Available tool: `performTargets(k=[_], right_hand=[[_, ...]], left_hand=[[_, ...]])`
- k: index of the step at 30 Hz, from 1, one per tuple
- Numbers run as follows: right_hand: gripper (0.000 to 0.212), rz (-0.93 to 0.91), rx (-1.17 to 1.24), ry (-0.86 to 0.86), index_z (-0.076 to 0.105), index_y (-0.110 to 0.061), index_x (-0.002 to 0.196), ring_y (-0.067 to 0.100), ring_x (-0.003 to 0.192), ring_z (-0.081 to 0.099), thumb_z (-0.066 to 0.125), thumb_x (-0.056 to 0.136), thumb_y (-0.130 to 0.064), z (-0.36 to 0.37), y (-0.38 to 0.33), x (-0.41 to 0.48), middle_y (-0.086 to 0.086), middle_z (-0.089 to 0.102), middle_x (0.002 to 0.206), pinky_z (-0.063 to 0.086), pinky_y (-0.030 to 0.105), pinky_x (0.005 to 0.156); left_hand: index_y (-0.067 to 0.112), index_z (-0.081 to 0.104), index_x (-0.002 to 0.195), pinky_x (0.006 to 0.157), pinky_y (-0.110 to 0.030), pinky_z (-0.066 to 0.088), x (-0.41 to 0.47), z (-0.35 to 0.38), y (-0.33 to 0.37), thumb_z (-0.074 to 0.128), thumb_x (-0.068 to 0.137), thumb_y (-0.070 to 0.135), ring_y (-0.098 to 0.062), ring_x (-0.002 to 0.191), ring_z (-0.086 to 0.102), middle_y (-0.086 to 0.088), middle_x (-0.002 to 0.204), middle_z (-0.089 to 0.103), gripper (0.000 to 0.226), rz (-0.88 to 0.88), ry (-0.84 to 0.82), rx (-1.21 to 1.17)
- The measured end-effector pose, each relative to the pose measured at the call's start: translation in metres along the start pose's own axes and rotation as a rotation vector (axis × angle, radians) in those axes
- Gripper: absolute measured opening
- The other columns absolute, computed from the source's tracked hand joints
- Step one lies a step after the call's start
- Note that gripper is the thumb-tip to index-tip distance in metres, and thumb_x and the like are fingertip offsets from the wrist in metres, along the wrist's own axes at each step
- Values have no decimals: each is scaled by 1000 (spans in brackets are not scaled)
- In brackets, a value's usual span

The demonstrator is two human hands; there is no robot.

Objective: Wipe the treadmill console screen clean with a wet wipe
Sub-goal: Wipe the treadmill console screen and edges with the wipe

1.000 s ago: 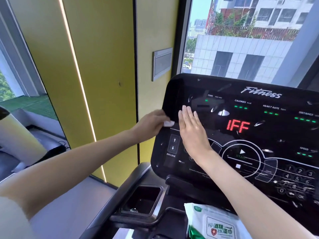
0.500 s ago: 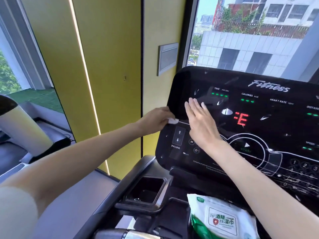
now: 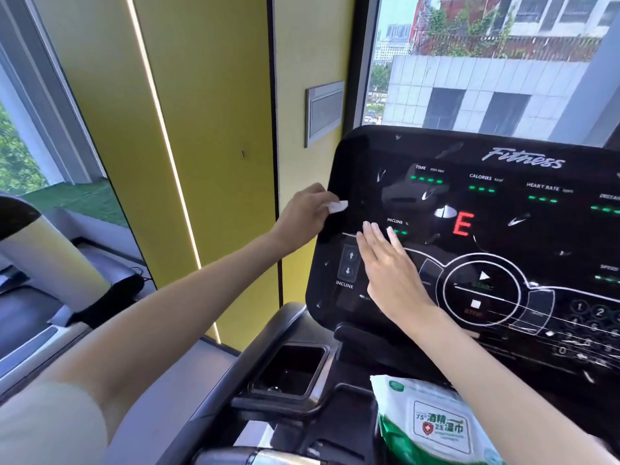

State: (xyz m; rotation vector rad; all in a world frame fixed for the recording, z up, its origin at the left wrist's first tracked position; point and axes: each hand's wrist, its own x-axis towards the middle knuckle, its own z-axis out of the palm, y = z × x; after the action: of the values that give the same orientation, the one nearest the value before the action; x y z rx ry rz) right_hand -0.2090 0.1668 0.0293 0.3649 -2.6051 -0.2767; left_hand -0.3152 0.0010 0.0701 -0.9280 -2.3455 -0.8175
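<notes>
Left hand (image 3: 303,213) pinches wet wipe (image 3: 337,207) beside flat right hand (image 3: 391,273)

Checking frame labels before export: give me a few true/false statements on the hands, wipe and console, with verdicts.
1. The left hand pinches a white wipe at the left edge of the console. True.
2. The right hand holds the wipe. False: it lies flat on the console, fingers straight, holding nothing.
3. The display shows a red E. True.
4. The wipes pack sits inside the cup holder. False: it lies to the right of it.
</notes>
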Motion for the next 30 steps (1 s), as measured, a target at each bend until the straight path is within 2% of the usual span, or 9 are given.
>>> performTargets(k=[2,7,10,13,18,20,23,25,30], right_hand=[[85,-1,10,5,45,13,129,39,130,40,78,51,4,1,1,-1,30,43,137,34,53,107],[95,-9,48,1,42,15,129,41,129,40,82,43,5,5,1,-3,31,41,137,37,54,103],[93,-22,-5,-8,43,15,129,41,129,40,84,46,-1,4,2,-2,31,42,137,37,53,104],[90,-21,-25,2,45,15,127,42,127,42,84,48,-1,5,1,-1,32,44,135,36,53,105],[79,3,33,81,46,14,127,41,126,44,68,52,19,13,0,-1,31,45,134,38,53,103],[78,5,26,97,45,15,127,42,126,44,67,53,19,14,0,-1,32,45,134,38,53,103],[80,6,24,77,44,16,127,44,127,42,70,51,15,13,-1,-1,34,43,134,36,55,104],[81,11,45,71,44,17,127,45,127,41,71,50,16,14,-2,-1,34,43,134,36,55,104],[70,19,48,113,45,14,127,42,127,43,65,61,18,16,-3,0,31,44,135,35,53,105]], left_hand=[[4,68,99,70,-27,45,-11,7,-1,50,84,-8,-23,76,58,-9,89,60,26,2,10,-17],[3,67,103,79,-33,47,-64,15,-4,50,80,-11,-27,89,59,-12,99,60,31,220,-254,35],[2,66,102,80,-37,49,-30,8,0,45,82,-10,-25,89,58,-12,98,61,31,116,-154,42],[1,66,100,77,-33,48,-24,15,-2,46,83,-10,-26,85,60,-14,94,62,28,9,5,-1],[0,67,101,81,-36,47,-92,37,-5,46,81,-9,-26,90,60,-13,97,62,30,107,-216,-48],[-1,67,100,78,-34,47,-75,31,-6,46,80,-9,-26,87,60,-13,95,62,30,91,-189,-55],[1,65,101,72,-26,44,-44,19,-7,46,82,-10,-25,81,59,-13,94,61,29,43,-61,0],[2,64,103,72,-29,46,-48,20,-11,46,84,-9,-26,82,58,-13,96,59,29,36,-39,23],[2,65,105,78,-42,52,-106,29,-12,42,85,-2,-29,93,60,-15,105,60,31,188,-309,82]])
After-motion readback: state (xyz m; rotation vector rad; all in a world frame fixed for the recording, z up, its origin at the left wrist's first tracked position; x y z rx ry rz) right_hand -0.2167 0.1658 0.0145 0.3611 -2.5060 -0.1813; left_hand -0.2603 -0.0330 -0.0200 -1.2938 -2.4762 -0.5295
